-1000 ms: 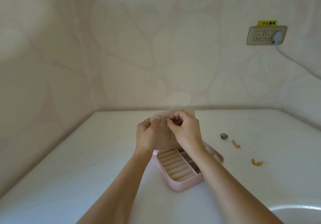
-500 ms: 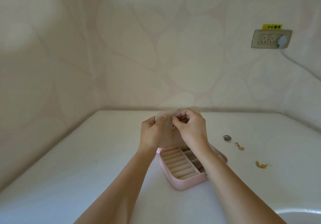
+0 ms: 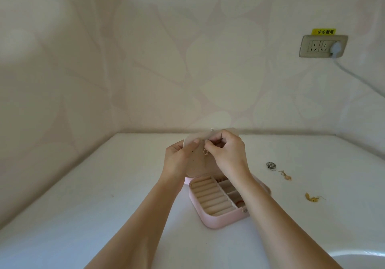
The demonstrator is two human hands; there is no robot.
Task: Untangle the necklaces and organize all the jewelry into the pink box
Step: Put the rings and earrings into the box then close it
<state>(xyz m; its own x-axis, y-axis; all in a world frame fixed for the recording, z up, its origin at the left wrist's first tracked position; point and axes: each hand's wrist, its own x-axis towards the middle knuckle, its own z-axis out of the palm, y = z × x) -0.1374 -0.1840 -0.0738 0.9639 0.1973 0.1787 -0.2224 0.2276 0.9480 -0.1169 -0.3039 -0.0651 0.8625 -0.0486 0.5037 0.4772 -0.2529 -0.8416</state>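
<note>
Forearm (image 3: 264, 204) across pink box (image 3: 218, 220); lid (image 3: 195, 164) raised behind

White tabletop (image 3: 104, 185), tucked into a wall corner. Lying on it: open pink box (image 3: 218, 220) near the middle; well apart to its right, silver rings (image 3: 271, 166) with a gold trinket (image 3: 286, 176) just beside them; nearer the front, a gold tangle (image 3: 312, 197). At the near right corner, a white curved rim (image 3: 358, 255).

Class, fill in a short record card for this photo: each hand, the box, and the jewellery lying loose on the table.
left hand: holds the beige panel upright at the box's far end
right hand: pinches a small earring against the panel
pink box: open, on the white table
loose, right of box: silver rings; gold piece; second gold piece
</note>
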